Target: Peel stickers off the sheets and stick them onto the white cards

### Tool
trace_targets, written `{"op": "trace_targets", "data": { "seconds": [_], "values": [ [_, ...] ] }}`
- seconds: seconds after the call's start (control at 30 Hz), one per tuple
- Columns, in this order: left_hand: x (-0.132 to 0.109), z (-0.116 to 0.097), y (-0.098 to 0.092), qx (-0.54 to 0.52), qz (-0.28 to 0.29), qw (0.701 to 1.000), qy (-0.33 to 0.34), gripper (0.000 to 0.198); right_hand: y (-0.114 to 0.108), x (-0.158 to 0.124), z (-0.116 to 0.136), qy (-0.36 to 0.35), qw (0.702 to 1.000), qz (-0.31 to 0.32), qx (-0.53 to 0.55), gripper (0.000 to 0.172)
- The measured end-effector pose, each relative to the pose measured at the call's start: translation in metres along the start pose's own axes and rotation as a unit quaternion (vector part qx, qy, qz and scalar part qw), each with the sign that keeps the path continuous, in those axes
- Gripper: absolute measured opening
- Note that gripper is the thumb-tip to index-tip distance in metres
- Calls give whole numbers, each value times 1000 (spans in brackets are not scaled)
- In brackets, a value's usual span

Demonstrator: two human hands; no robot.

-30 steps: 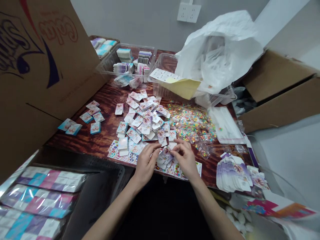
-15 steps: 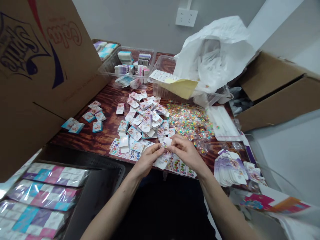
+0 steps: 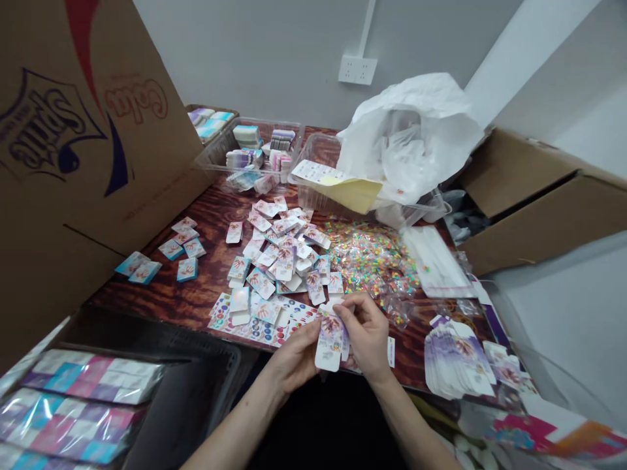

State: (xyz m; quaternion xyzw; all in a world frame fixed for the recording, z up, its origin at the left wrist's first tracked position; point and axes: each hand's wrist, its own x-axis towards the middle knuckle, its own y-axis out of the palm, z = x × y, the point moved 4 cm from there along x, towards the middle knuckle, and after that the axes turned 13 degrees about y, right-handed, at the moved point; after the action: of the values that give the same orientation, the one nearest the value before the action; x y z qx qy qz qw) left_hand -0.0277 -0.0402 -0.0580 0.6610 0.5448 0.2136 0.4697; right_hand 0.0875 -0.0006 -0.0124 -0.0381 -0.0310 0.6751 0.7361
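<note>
My left hand and my right hand meet at the near edge of the wooden table, both pinched on one small white printed card held upright between them. Just beyond lies a scattered heap of similar small cards. Sticker sheets lie flat under the heap's near side. To the right of the heap spreads a pile of small clear packets with coloured bits.
A large cardboard box flap stands at left. Clear plastic bins with stacked cards and a white plastic bag sit at the back. A purple card stack lies at right, wrapped bundles at lower left, another cardboard box at right.
Both hands have drawn back from the heap toward the table's near edge, lifting one card clear. The view has tilted up a little.
</note>
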Motion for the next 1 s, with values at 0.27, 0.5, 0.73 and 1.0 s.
{"op": "trace_targets", "data": {
  "seconds": [0.27, 0.5, 0.73, 1.0],
  "values": [
    [-7, -24, 2, 113, -21, 991, 65, 32, 7, -7, 6, -91, 989, 36, -110, 10],
    [-9, -32, -7, 372, -10, 910, 184, 27, 4, -7, 4, 3, 985, 122, -125, 17],
    [-18, -38, -3, 532, -16, 793, 298, 39, 8, -8, -7, 58, 993, 54, -87, 13],
    [-18, -50, -6, 487, -7, 839, 242, 28, 11, -15, -8, 30, 997, 50, -52, 13]
  ]
}}
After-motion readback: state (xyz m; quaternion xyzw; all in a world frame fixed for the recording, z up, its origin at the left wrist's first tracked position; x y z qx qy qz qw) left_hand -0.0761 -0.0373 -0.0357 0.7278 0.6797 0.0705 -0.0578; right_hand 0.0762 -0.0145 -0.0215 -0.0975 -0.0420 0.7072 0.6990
